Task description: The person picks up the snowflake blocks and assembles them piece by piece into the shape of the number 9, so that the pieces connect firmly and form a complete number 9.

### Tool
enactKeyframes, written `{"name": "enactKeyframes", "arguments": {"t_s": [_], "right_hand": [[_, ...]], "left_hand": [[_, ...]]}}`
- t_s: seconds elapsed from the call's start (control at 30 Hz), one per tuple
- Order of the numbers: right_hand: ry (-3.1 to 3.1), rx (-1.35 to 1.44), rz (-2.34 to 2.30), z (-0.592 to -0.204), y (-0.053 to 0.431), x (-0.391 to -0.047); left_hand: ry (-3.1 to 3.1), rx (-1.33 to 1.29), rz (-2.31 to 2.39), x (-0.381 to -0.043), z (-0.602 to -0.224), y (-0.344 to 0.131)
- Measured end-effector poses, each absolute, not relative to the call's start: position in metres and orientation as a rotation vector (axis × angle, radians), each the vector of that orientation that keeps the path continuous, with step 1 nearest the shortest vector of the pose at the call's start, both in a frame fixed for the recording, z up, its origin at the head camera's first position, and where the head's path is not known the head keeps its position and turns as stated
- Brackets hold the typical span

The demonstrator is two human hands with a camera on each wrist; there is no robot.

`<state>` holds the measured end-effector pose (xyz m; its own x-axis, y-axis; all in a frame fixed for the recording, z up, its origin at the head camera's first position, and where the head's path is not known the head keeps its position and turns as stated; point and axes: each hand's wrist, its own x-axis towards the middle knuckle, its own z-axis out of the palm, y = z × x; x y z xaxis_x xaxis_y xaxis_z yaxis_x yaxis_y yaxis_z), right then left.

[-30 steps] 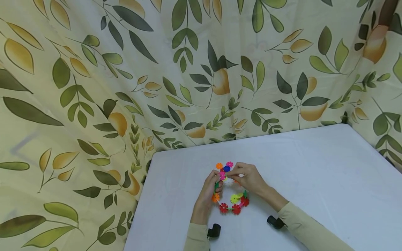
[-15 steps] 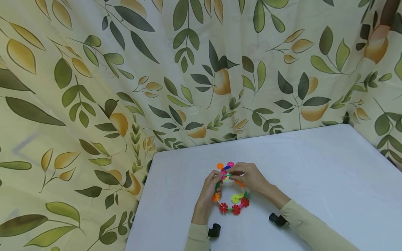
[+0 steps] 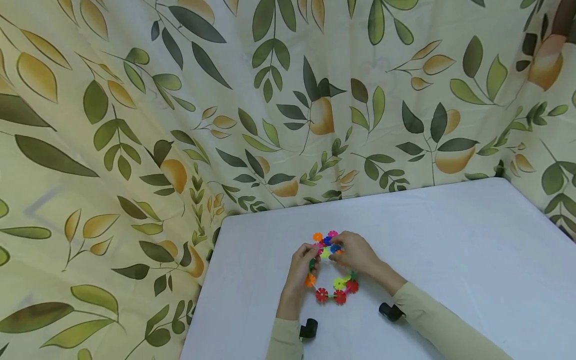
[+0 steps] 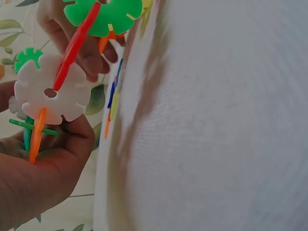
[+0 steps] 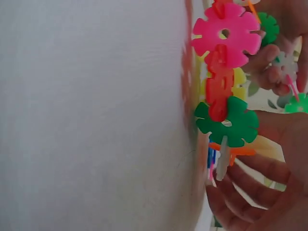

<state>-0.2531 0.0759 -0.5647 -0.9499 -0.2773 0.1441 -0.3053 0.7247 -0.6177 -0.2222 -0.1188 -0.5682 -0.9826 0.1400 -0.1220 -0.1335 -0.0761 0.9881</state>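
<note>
My left hand (image 3: 298,267) grips one side of a ring-shaped chain of slotted plastic flower discs; a red disc (image 3: 339,297) marks its near side. In the left wrist view a white disc (image 4: 53,89) with an orange one slotted into it hangs before that hand. A bright green disc (image 5: 298,103) stands at the left fingertips in the right wrist view. My right hand (image 3: 357,252) is just right of the left fingertips, thumb and fingers apart. Between them shows a blue disc (image 3: 335,248). A dark green disc (image 5: 228,122) of the chain partly hides the right fingers.
Loose discs lie beyond the hands, among them an orange disc (image 3: 317,236) and a pink disc (image 3: 332,233). The white-covered table (image 3: 427,240) meets a leaf-print curtain (image 3: 288,100) at its back and left. Black wrist cameras hang below both sleeves.
My right hand, which pinched a small green disc against the left hand's piece, has let it go and spread its fingers over the loose discs. The left hand keeps its grip.
</note>
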Motion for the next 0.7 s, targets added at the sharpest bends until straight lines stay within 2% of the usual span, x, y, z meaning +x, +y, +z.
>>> {"name": "enactKeyframes", "arguments": {"t_s": [0.27,0.7], "right_hand": [[-2.996,0.444,0.766,-0.564,0.065,-0.250],[-3.010,0.378,0.883,-0.568,0.072,-0.255]], "left_hand": [[2.040,0.012,2.164,-0.222,-0.568,-0.119],[2.055,0.054,2.153,-0.221,-0.567,-0.120]]}}
